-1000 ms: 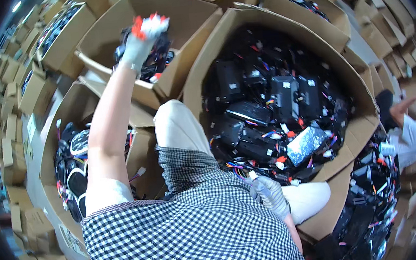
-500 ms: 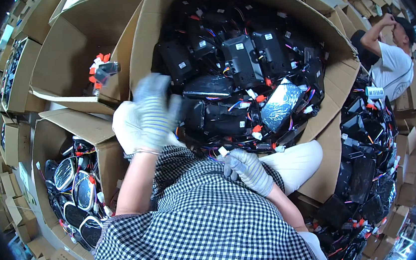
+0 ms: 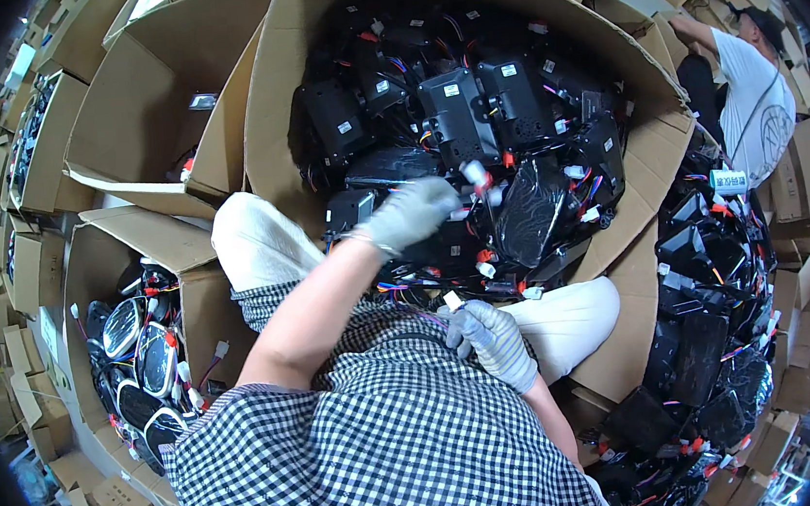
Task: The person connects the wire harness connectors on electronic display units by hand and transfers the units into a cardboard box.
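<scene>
Units [image 3: 457, 116] fill the box [image 3: 267, 139] toward one o'clock. Left hand [image 3: 411, 215], near twelve, is blurred; I cannot tell its grip. Right hand [image 3: 497, 347], at five, pinches a white plug [image 3: 453, 300]. Lifting units bodily should spare wires [image 3: 389, 287].

The left of the hands [image 3: 409, 215] is blurred, its contact with the smeared connector [image 3: 477, 177] unclear.
</scene>
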`<state>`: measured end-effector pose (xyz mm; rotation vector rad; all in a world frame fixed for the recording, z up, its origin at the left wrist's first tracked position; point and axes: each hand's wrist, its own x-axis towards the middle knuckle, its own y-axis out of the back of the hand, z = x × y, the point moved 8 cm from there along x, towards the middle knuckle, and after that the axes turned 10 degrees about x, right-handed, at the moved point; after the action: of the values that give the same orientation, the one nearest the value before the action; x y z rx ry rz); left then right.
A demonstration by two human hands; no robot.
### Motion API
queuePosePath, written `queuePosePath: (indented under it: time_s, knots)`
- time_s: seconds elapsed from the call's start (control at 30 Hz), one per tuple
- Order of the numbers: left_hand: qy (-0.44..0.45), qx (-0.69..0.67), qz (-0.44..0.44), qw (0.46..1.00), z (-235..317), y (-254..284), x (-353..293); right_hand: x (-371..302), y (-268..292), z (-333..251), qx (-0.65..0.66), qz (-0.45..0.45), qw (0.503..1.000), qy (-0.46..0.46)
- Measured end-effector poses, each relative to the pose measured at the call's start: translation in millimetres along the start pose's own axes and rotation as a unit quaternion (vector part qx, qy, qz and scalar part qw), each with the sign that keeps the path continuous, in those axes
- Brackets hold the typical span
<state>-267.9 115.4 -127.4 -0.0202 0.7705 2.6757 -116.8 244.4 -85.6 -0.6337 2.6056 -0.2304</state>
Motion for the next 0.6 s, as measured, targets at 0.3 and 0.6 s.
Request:
queuePosePath:
  time_s: [0.3, 0.6]
  knots:
    - [-0.102, -0.264, 0.360, 0.889, 102.8, 206.6, -86.7, 9.1, -18.3, -26.0, 0.143, 0.017, 0.989, -0.022]
    - [-0.169, -0.333, 0.160, 0.914, 127.7, 135.8, -125.4, 6.3, -19.8, -84.6, 0.036, 0.082, 0.995, 0.036]
